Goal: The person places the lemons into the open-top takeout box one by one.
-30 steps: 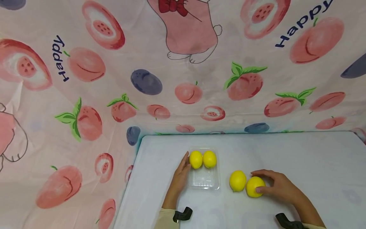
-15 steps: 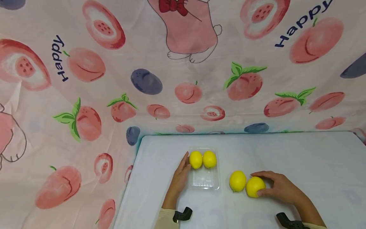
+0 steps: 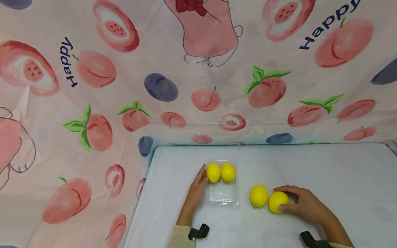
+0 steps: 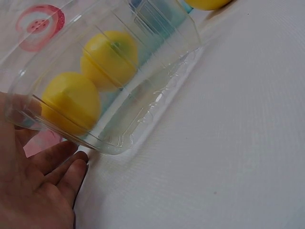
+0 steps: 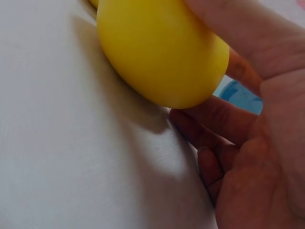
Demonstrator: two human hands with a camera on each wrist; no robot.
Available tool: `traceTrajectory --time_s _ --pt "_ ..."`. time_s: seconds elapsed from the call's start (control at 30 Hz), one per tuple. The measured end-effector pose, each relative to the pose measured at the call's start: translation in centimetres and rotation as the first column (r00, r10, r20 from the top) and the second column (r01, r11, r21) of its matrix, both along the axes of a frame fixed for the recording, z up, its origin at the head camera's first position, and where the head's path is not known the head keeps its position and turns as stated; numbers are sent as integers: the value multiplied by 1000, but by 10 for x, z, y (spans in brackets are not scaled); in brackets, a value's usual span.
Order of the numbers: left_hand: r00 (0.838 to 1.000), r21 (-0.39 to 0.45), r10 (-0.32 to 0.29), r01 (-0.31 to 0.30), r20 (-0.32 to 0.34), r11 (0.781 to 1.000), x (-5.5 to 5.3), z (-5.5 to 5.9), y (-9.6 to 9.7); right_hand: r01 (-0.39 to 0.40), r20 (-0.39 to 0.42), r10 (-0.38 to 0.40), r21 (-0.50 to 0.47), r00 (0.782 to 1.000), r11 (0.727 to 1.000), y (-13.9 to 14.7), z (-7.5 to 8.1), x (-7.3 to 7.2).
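Observation:
My left hand (image 3: 196,191) rests against the left side of a clear plastic container (image 3: 221,198), its fingers fairly straight. Two yellow lemons (image 3: 213,173) sit side by side in the container's far half; the left wrist view shows both lemons (image 4: 110,59) through the clear wall (image 4: 157,86). On the table to the right, my right hand (image 3: 305,204) holds a lemon (image 3: 277,201) between thumb and fingers. In the right wrist view this lemon (image 5: 157,52) appears on or just above the cloth; I cannot tell which. Another lemon (image 3: 258,196) lies just left of it.
A white cloth covers the table (image 3: 341,168). Behind it and on the left hangs a pink fruit-print curtain (image 3: 173,34). Black straps with mounts (image 3: 199,231) sit on both wrists.
The head view has shifted very slightly. Both hands, the container and the lemons keep nearly the same places; my right thumb sits slightly lower on its lemon than a second ago.

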State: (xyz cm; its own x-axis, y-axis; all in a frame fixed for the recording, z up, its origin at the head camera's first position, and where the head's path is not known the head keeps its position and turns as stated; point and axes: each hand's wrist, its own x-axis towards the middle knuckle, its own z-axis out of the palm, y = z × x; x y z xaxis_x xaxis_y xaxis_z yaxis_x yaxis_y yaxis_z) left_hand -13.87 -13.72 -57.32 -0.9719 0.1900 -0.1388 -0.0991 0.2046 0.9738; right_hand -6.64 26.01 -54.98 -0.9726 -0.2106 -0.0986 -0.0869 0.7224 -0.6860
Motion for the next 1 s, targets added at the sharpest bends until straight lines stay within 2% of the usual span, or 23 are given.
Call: traceTrajectory --time_s 0.3,0.53,0.83,1.0 --pt "1000 -27 6 -6 18 1000 1 0 2 13 -6 -13 -47 1000 999 1 -1 3" --pt "1000 -18 1 -1 8 1000 0 0 1 14 -23 -16 -98 1000 995 0 2 1" --pt "1000 -9 10 -10 17 1000 -1 0 2 33 -89 -35 -23 995 999 -12 23 -3" --pt "1000 -23 3 -2 28 1000 -2 1 1 38 -131 -42 -31 990 999 -20 35 -7"
